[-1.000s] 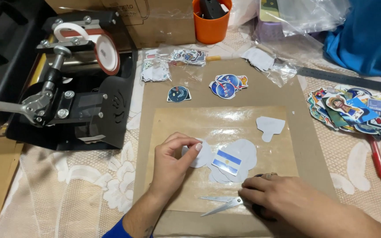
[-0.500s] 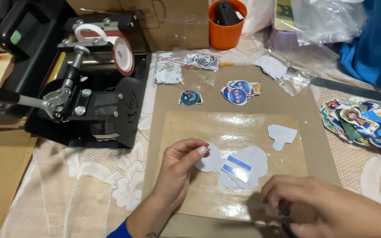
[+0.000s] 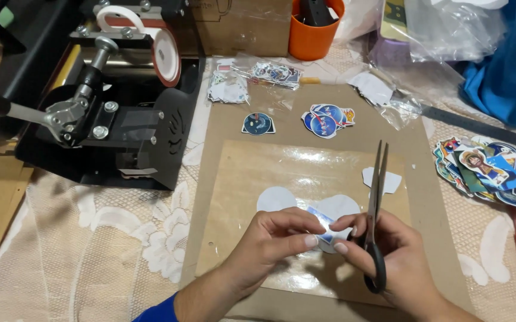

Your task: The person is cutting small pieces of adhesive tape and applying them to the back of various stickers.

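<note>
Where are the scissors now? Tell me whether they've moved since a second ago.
Yes. The scissors, earlier lying flat at the cardboard sheet's near edge, now stand lifted in the right hand, blades pointing away over the sheet.

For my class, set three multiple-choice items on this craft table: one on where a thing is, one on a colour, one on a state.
1. Where is the orange cup?
A. at the table's far edge
B. on the black press
C. beside the red pen

2. What colour are the scissors' handles?
A. orange
B. black
C. white

3. How are the scissors held?
A. lying flat
B. blades pointing up, away from the person
C. blades wide open

Answers: 1 A, it stands behind the sticker piles; 2 B, dark loops in the right hand; 3 B, blades together, rising from the hand.
</note>
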